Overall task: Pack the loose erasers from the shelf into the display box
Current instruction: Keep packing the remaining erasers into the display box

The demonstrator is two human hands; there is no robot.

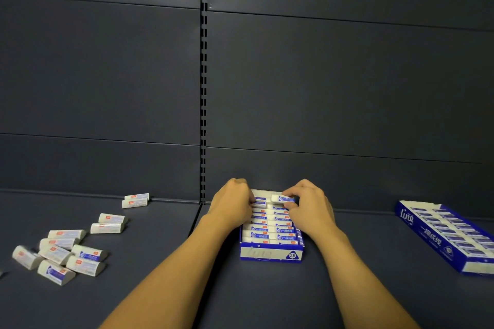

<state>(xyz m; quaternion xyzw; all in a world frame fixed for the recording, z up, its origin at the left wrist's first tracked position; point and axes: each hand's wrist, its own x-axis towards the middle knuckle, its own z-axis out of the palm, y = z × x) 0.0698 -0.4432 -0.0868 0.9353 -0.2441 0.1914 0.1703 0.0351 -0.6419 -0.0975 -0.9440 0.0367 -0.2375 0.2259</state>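
Both hands at far end of display box point(271, 254): right hand point(311, 208) pinches eraser point(283, 198), left hand point(232, 204) w/ curled fingers grips another eraser point(259, 201).

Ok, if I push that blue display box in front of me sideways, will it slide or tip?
The display box is low, wide and packed with erasers, so it likely slides, not tips. Its thin card wall may flex.

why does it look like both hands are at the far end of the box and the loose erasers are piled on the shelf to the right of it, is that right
Not quite. The head view shows both the left hand and right hand at the far end of the display box, but the loose erasers lie on the shelf to its left. On the right is a second box.
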